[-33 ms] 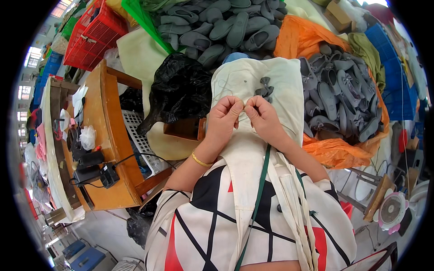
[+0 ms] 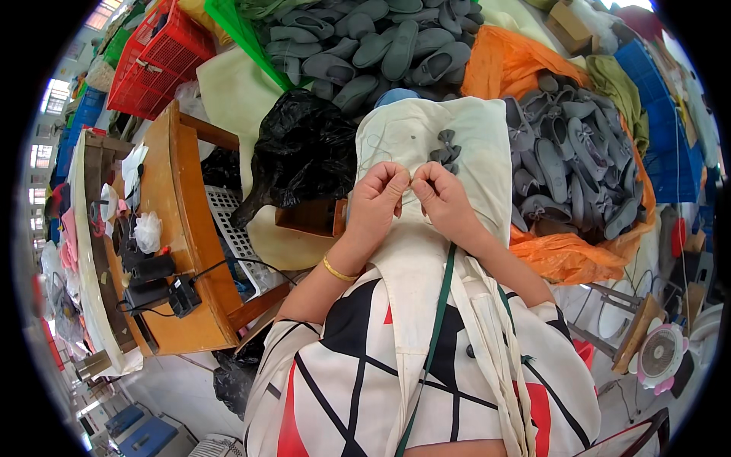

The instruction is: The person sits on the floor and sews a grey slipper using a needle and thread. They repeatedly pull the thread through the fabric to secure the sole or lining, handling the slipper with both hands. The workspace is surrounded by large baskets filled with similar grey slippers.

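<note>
Over the cream cloth (image 2: pixel 476 126) on my lap, my left hand (image 2: pixel 378 196) and my right hand (image 2: pixel 444 199) meet at the fingertips. Each is closed in a pinch of thumb and forefinger. Whatever lies between the tips is too small to make out. A thin, dark looped thread (image 2: pixel 373 145) rests on the cloth just beyond my left hand. Grey fabric bows (image 2: pixel 446 149) lie in a small cluster beyond my right hand.
Grey shoes (image 2: pixel 400 49) are heaped in a green-edged container ahead. More grey shoes (image 2: pixel 567 145), some with bows, fill an orange bag (image 2: pixel 487 61) at right. A black plastic bag (image 2: pixel 304 145) and a wooden table (image 2: pixel 171 228) stand left, a small fan (image 2: pixel 661 354) lower right.
</note>
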The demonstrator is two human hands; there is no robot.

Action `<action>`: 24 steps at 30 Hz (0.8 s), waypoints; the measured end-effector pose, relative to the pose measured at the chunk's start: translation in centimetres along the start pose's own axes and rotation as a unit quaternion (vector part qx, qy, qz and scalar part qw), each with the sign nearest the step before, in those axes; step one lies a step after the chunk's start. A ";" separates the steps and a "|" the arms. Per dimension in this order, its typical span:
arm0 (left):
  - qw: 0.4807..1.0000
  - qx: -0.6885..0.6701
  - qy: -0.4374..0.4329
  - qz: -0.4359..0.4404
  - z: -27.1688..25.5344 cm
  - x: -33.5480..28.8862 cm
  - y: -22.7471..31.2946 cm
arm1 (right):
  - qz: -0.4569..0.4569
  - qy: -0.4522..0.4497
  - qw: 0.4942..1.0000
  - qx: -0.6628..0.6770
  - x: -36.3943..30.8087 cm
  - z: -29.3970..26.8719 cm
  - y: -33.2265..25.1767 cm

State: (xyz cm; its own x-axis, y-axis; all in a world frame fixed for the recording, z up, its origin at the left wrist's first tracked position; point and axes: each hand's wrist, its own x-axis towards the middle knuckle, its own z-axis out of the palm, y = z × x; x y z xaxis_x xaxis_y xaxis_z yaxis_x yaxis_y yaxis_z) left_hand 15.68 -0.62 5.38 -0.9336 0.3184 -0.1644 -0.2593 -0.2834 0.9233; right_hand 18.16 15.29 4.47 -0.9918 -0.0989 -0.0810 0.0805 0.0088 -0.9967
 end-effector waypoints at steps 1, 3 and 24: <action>1.000 0.000 -0.009 -0.003 -0.2 0.1 0.0 | 0.032 -0.019 0.998 0.049 0.0 -0.1 -0.2; 1.000 -0.011 -0.022 -0.006 -0.6 0.5 0.0 | 0.076 -0.057 0.985 0.143 -0.2 -0.2 -0.6; 0.973 -0.228 0.030 -0.010 -4.2 1.5 3.1 | -0.143 0.006 0.882 -0.449 -1.8 -6.0 0.3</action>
State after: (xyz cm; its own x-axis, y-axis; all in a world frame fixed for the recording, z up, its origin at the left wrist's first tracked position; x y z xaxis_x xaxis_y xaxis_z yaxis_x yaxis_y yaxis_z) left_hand 12.43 -4.82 6.59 -0.9366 0.2782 -0.2131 -0.3471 -0.6542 0.6720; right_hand 19.37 21.40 4.34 -0.9601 -0.2144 0.1798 -0.2794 0.7696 -0.5742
